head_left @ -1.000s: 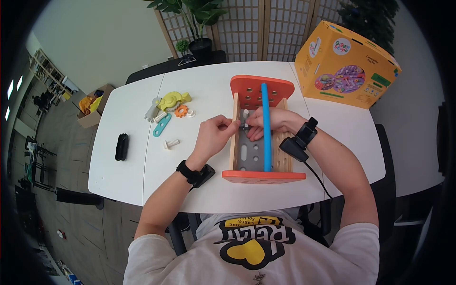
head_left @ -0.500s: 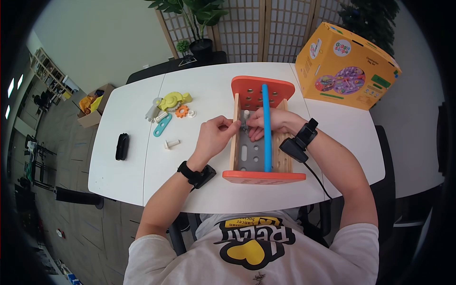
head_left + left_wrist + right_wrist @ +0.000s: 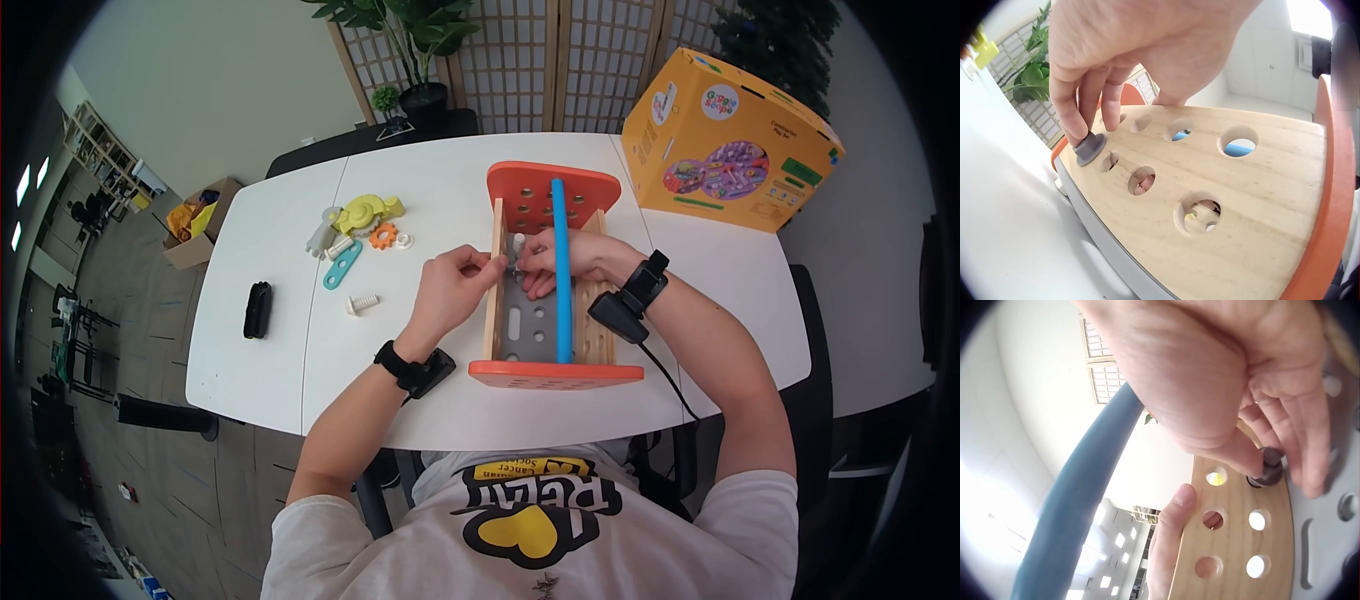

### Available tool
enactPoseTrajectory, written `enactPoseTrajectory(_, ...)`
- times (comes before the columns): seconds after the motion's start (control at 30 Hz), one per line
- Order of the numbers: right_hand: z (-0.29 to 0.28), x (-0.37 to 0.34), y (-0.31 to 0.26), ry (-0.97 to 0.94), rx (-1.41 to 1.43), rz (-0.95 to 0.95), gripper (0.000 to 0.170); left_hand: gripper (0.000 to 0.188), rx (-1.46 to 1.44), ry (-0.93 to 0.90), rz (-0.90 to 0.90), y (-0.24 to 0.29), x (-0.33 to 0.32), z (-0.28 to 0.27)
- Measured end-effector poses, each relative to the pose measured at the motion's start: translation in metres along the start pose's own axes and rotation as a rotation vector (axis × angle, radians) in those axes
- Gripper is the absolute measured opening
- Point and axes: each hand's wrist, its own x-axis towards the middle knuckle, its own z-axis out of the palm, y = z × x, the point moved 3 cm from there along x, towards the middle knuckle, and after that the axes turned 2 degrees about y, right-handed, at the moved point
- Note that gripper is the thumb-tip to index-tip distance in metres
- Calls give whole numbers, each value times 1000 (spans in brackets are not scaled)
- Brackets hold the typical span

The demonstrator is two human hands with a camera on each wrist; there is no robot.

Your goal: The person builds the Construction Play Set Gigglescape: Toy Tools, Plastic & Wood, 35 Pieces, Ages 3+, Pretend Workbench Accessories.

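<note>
A toy toolbox has orange ends, a blue bar handle (image 3: 562, 290), a grey base (image 3: 525, 335) and wooden side panels with holes. My left hand (image 3: 458, 285) is at the left wooden panel (image 3: 1235, 206), its fingertips on the flanged head of a grey bolt (image 3: 1091, 149) on the outer face. Its thumb (image 3: 1179, 509) lies by the panel's top edge. Reaching inside under the blue bar, my right hand (image 3: 570, 258) pinches a dark grey piece (image 3: 1267, 467) at a panel hole, between thumb and fingers. A white screw end (image 3: 519, 240) stands just beyond these fingers.
Left of the toolbox lie a white screw (image 3: 362, 303), a teal strip (image 3: 343, 264), an orange gear (image 3: 383, 236) and yellow pieces (image 3: 365, 212). A black case (image 3: 257, 310) is farther left. A yellow box (image 3: 735, 140) stands at the back right.
Both hands stay at the left panel. The right fingers shift slightly around the grey piece; the toolbox and the loose parts stay where they were.
</note>
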Motion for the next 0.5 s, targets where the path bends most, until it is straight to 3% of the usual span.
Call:
enactPoseTrajectory(0.1,0,1,-2,5,-36,92,36,42,-5,-1,-5,1,0,0)
enactPoseTrajectory(0.3,9,-18,-18,89,-46,40,25,43,-45,46,56,-3,0,2)
enactPoseTrajectory(0.5,3,-6,-6,8,-81,-12,20,43,-41,39,48,-3,1,2)
